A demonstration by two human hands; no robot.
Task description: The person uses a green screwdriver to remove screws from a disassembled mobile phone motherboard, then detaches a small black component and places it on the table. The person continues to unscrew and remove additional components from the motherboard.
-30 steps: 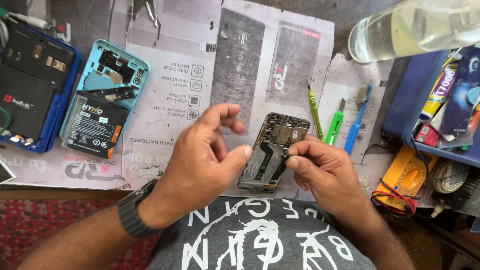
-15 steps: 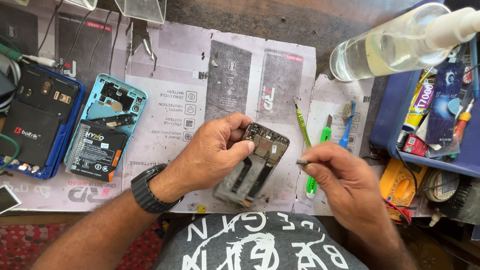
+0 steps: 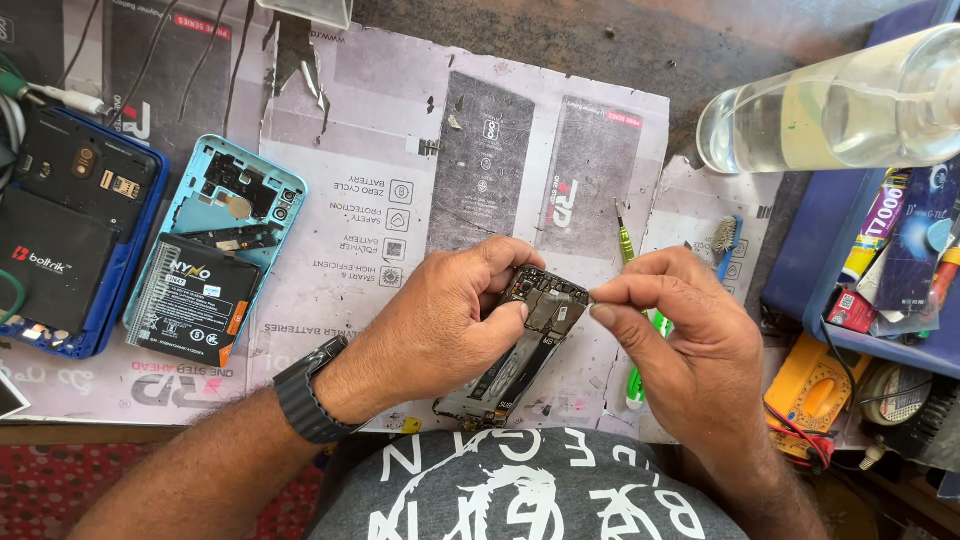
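A view from above of a phone repair counter (image 3: 700, 70) covered with flattened battery cartons. At the near centre, the person's left hand (image 3: 455, 320) holds an opened phone chassis (image 3: 525, 345) tilted off the counter, fingers wrapped over its left edge and thumb along the near side, the grip clamped on the frame. The right hand (image 3: 680, 335) meets its upper right corner, thumb and forefinger pinched together on something very small at the edge of the circuit board.

To do this well, judging from the hold: the left hand should keep the chassis steady and angled toward the light, while the right pulls or seats the tiny part gently and straight, without twisting, since such connectors and ribbons bend and tear easily.

Around it: to the far left, a light blue phone shell with battery (image 3: 210, 255) lies open, and beside it a dark blue phone shell (image 3: 75, 225). Right of the hands, a green-handled tool (image 3: 626, 240) and a small blue brush (image 3: 727, 240) lie on the cartons. Far right, a clear plastic bottle (image 3: 830, 105) lies above a blue tray (image 3: 880, 270) of tubes, and a yellow multimeter (image 3: 815, 385) sits near.

Hard to make out: what the right fingertips pinch is hidden between them. The left palm covers much of the chassis. The bottle, tray and dark shell are cut off by the picture's edges.
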